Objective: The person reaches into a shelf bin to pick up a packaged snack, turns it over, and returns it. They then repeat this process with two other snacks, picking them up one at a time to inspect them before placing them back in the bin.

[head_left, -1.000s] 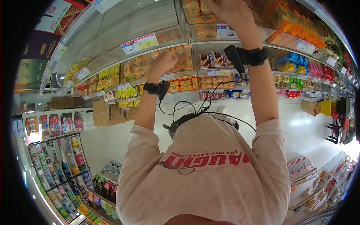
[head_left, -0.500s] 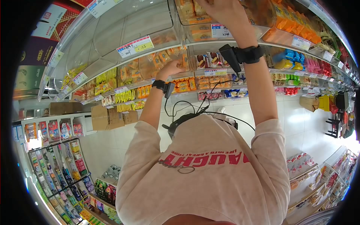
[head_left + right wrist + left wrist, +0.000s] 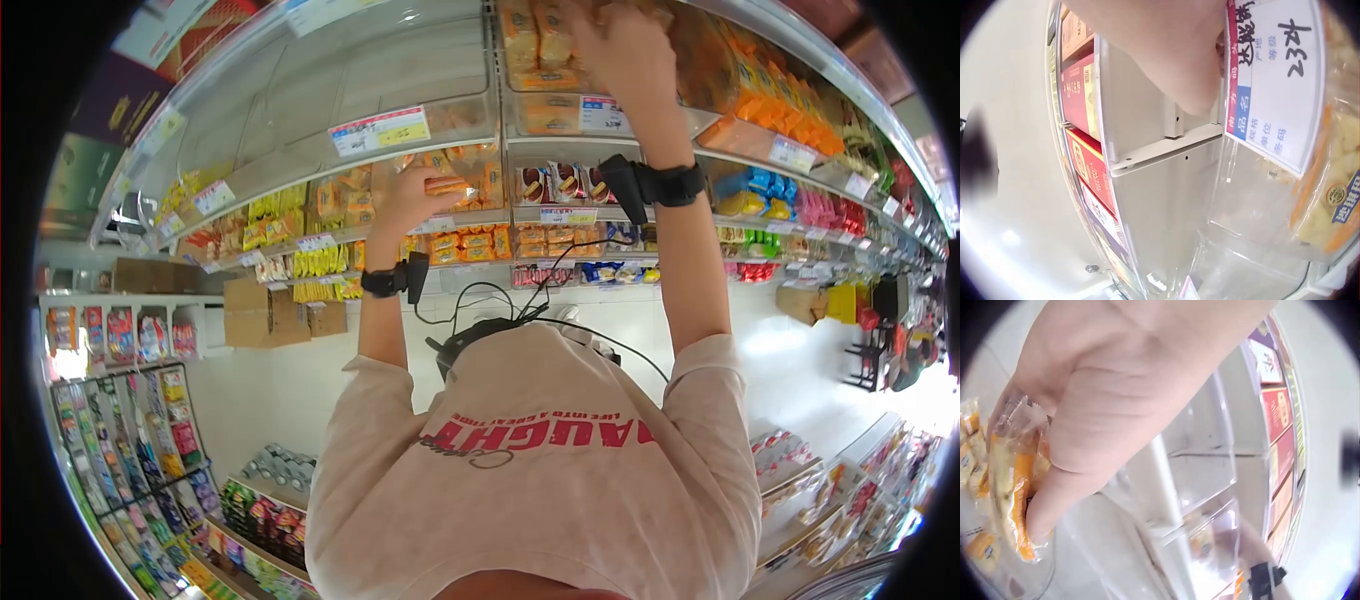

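My left hand (image 3: pixel 402 205) pinches a snack packet (image 3: pixel 1021 481) with a clear and orange wrapper, thumb against its near side. This hand is at the front of a lower clear bin, where similar orange packets (image 3: pixel 984 547) lie. Up at the top, my right hand (image 3: pixel 632 62) reaches over the front of a higher bin holding larger orange-edged packets (image 3: pixel 520 40). It is blurred in the head view. In the right wrist view a price card (image 3: pixel 1275 81) hides the fingers, so I cannot tell what they hold.
Left of the right hand's bin is a large clear bin (image 3: pixel 400 60) behind a price label (image 3: pixel 378 131). Yellow packets (image 3: pixel 275 215) fill bins on the lower left. Red boxes (image 3: pixel 1079 90) line a higher shelf. Black cables (image 3: pixel 540 300) hang before my chest.
My left hand has shifted left and turned from the lower bin, and an orange packet now shows in its fingers. The right hand stays at the upper bin, now blurred.
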`<state>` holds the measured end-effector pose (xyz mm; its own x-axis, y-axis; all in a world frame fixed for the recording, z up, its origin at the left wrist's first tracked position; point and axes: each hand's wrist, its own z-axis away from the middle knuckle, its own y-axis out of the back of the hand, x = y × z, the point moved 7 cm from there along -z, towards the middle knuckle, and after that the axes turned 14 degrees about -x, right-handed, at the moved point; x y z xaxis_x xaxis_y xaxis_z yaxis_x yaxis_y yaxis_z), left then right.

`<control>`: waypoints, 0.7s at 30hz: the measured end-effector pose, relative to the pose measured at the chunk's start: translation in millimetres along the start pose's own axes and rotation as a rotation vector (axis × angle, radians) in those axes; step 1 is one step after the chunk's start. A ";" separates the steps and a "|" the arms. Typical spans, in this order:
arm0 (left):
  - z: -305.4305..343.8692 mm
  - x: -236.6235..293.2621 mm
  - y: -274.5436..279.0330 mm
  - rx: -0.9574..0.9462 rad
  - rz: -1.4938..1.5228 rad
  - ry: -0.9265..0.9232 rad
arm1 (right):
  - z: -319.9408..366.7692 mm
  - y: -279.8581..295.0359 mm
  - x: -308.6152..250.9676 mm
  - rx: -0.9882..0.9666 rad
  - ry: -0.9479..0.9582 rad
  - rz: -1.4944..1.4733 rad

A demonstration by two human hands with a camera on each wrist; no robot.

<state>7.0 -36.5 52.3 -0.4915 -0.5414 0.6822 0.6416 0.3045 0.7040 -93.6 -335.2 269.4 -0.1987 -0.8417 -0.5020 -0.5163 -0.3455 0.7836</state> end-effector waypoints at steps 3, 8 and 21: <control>41.8 16.6 16.8 0.074 0.157 -0.025 | 15.0 21.7 -26.8 0.252 0.357 -0.004; 91.9 2.8 25.3 0.274 0.450 0.058 | 107.6 -4.6 -105.2 -0.216 0.790 -0.380; 132.4 -82.9 -5.9 0.568 1.306 0.088 | 64.6 -317.1 -29.4 -0.630 0.504 0.117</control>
<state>-34.0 110.3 17.8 0.3093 0.3277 0.8927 0.2690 0.8702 -0.4127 22.1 -174.1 12.1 0.2540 -0.9204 -0.2973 0.0804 -0.2862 0.9548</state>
